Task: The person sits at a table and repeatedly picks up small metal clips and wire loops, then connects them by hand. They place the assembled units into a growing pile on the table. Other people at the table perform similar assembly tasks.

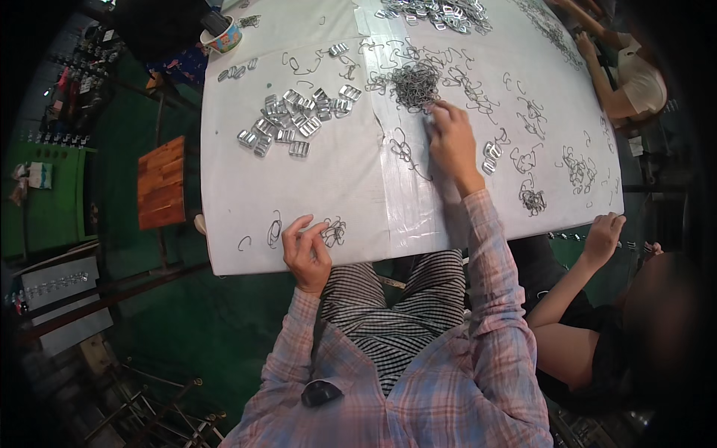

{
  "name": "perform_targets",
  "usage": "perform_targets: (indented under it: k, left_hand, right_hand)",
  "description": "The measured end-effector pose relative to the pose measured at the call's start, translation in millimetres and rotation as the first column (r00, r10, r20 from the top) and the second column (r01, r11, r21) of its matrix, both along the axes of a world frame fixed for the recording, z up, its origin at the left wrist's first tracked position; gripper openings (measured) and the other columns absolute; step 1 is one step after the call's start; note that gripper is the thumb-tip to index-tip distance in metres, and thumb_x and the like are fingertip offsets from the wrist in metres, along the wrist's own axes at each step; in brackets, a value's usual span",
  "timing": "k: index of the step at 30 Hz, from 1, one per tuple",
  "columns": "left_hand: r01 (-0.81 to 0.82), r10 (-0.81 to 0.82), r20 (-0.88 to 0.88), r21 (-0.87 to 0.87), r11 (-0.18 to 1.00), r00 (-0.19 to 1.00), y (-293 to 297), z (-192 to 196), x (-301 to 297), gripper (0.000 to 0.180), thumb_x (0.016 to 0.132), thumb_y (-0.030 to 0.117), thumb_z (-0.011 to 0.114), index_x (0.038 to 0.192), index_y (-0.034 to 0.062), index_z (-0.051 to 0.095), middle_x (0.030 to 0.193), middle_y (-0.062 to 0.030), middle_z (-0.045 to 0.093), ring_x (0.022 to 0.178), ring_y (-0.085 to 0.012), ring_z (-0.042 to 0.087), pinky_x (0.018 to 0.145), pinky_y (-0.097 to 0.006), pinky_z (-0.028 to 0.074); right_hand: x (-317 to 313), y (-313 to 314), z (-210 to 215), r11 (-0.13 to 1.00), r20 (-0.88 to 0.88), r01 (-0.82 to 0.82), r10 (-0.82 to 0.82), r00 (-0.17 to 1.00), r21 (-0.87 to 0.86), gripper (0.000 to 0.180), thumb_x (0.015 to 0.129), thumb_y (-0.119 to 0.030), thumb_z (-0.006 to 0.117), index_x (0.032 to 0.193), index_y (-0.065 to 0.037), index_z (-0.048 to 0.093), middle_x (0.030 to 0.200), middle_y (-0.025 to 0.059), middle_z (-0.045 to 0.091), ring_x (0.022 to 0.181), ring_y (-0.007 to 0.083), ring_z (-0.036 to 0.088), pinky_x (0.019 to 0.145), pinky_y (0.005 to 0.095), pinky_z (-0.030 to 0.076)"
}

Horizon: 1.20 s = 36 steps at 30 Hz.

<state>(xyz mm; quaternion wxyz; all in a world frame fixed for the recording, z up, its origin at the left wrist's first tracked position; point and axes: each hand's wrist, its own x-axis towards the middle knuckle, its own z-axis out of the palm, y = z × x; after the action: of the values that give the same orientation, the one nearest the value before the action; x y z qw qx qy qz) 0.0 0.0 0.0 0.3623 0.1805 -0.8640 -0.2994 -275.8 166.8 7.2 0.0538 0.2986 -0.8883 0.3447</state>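
Fisheye cam on wearer's head looks dn fr. close above lap (390,317) & table (314,194) ahead.

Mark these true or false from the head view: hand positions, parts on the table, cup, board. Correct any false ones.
1. The right hand is at the near edge of the dense wire pile. True.
2. The left hand is up beside the cup. False: the left hand is by the table's near edge, next to a small wire cluster.
3. A heap of silver buckles lies left of the dense wire pile. True.
4. The patterned cup is on the table's right edge. False: the patterned cup is at the left edge, toward the far end.
5. A brown wooden board is left of the table. True.
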Motion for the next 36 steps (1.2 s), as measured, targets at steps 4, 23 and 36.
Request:
perform_targets:
  k: [4, 23, 36]
  left_hand:
    - [-0.012, 0.012, -0.002, -0.004, 1.000, 1.000, 4, -1, 0, 0.029, 0.075, -0.012, 0.057, 0.091, 0.0079, 0.070, 0.104, -0.0094, 0.062, 0.087, -0.0246, 0.058, 0.063, -0.033, 0.046]
    - [0.001, 0.003, 0.017, -0.234, 0.972, 1.000, 7, -2, -2, 0.030, 0.073, -0.014, 0.057, 0.089, 0.0069, 0.070, 0.101, -0.0099, 0.062, 0.079, -0.0234, 0.060, 0.058, -0.032, 0.048]
    - [0.103, -0.103, -0.014, -0.049, 0.994, 0.995, -19, 55, -57, 0.025, 0.077, -0.006, 0.058, 0.095, 0.0072, 0.068, 0.108, -0.0095, 0.060, 0.095, -0.0272, 0.057, 0.083, -0.035, 0.048]
  right_hand:
    - [26, 12, 6, 0.992, -0.225, -0.120, 0.127, 0.966, 0.044, 0.025, 0.078, -0.009, 0.067, 0.101, -0.017, 0.073, 0.125, 0.0070, 0.059, 0.118, 0.0300, 0.050, 0.098, 0.0422, 0.042]
    - [44, 46, 8, 0.920, -0.016, 0.379, -0.383, 0.924, -0.097, 0.011, 0.079, -0.008, 0.066, 0.090, -0.005, 0.064, 0.084, 0.0116, 0.059, 0.079, 0.0296, 0.057, 0.071, 0.0391, 0.045]
    - [12, 42, -13, 0.959, -0.077, 0.200, -0.188, 0.979, 0.203, 0.015, 0.089, -0.016, 0.059, 0.090, -0.001, 0.055, 0.085, 0.0185, 0.061, 0.081, 0.0391, 0.060, 0.069, 0.0464, 0.046]
